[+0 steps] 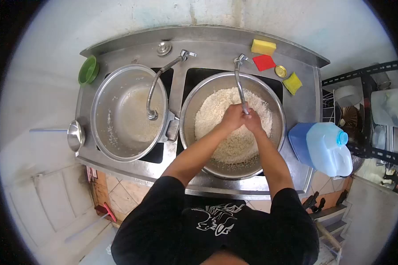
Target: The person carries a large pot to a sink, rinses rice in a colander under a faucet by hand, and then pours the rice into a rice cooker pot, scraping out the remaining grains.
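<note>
A wide steel bowl (188, 132) stands over the right sink, with a heap of white grains like rice (210, 110) inside. Above the grains, my left hand (234, 116) and my right hand (253, 122) meet at the lower end of the right flexible faucet (239, 84). The fingers of both are closed round that end. A large metal pot (132, 101) sits over the left sink, with a few grains stuck to its inner wall. The left faucet (154, 90) hangs into it.
A green bowl (89, 70) and a steel ladle (75, 136) lie at the left. Yellow sponge (264, 47), red cloth (264, 62), round lid (281, 71) and green-yellow sponge (292, 83) lie back right. A blue jug (323, 143) stands right, before a black shelf (365, 95).
</note>
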Tool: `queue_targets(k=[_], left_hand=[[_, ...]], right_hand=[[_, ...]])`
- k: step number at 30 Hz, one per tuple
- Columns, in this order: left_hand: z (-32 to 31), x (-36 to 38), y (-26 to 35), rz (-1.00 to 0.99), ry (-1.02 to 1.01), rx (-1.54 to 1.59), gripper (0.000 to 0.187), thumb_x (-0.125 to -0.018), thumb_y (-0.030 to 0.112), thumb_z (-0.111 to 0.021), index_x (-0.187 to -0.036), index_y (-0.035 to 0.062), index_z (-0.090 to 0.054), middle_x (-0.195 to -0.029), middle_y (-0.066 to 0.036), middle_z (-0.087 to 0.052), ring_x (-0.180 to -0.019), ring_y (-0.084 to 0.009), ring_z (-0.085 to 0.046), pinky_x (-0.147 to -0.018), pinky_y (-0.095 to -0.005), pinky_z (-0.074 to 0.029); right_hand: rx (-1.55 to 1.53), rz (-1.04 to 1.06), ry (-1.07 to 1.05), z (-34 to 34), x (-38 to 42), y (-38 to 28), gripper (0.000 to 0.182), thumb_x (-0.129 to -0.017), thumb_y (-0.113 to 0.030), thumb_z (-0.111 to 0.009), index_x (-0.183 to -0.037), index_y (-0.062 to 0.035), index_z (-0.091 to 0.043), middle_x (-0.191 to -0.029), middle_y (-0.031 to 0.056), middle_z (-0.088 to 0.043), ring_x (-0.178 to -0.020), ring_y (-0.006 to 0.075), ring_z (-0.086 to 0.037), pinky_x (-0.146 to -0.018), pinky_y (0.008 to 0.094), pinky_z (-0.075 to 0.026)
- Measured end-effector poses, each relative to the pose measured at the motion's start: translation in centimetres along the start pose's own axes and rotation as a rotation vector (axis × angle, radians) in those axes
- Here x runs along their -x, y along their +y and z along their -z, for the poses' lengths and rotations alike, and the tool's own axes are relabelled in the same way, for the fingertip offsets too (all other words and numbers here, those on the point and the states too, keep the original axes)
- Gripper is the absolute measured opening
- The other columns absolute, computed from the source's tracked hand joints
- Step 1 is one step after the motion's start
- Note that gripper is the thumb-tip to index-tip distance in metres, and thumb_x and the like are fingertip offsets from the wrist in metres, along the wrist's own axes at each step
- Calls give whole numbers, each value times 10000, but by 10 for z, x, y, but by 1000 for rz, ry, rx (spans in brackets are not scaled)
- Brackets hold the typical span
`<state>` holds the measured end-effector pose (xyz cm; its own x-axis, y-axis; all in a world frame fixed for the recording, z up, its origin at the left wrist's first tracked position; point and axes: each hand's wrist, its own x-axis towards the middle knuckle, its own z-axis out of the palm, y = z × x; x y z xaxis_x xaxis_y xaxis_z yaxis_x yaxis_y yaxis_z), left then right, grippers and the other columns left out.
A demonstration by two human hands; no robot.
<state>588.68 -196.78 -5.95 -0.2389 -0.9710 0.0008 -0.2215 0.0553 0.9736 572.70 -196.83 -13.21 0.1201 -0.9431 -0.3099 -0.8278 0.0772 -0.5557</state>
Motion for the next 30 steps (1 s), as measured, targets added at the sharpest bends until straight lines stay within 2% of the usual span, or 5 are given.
queue_targets(k=[3,7,13,17,30], left_hand=[[33,12,2,83,-25,-44,175,-727,103,-704,-835,37,-584,-810,-153,-653,-774,-299,-654,-692,-355,-503],[44,11,-17,-9,54,-17,173,-720,71,-709,-841,35,-590,-822,-147,-659,-775,-290,-657,-693,-350,-506],[40,24,21,128,-167,160,206,-683,53,-746,-834,41,-607,-771,-105,-661,-742,-231,-654,-677,-325,-500],[68,37,30,171,-268,-15,185,-697,41,-723,-825,38,-588,-821,-73,-669,-801,-178,-654,-731,-303,-512],[146,39,3,124,-168,-418,188,-715,89,-689,-871,65,-586,-798,-149,-647,-783,-315,-631,-712,-408,-483]], right_hand=[[-350,-132,-259,1,-15,11,436,-858,-298,-502,-1232,-74,-503,-1259,154,-480,-1180,342,-429,-970,407,-371],[148,183,273,-17,-24,-5,317,-861,-223,-499,-1122,-63,-582,-1150,126,-540,-1084,332,-492,-919,393,-408],[-126,50,-230,18,11,-17,287,-838,-253,-540,-1037,-65,-626,-1003,129,-593,-977,331,-540,-849,414,-423],[161,-12,361,-5,87,-44,278,-846,-270,-551,-1012,-66,-640,-949,162,-606,-935,349,-557,-822,441,-421],[414,-110,-58,-64,49,-123,646,-766,-429,-637,-1337,-214,-424,-1450,168,-233,-1298,465,-212,-978,632,-288]])
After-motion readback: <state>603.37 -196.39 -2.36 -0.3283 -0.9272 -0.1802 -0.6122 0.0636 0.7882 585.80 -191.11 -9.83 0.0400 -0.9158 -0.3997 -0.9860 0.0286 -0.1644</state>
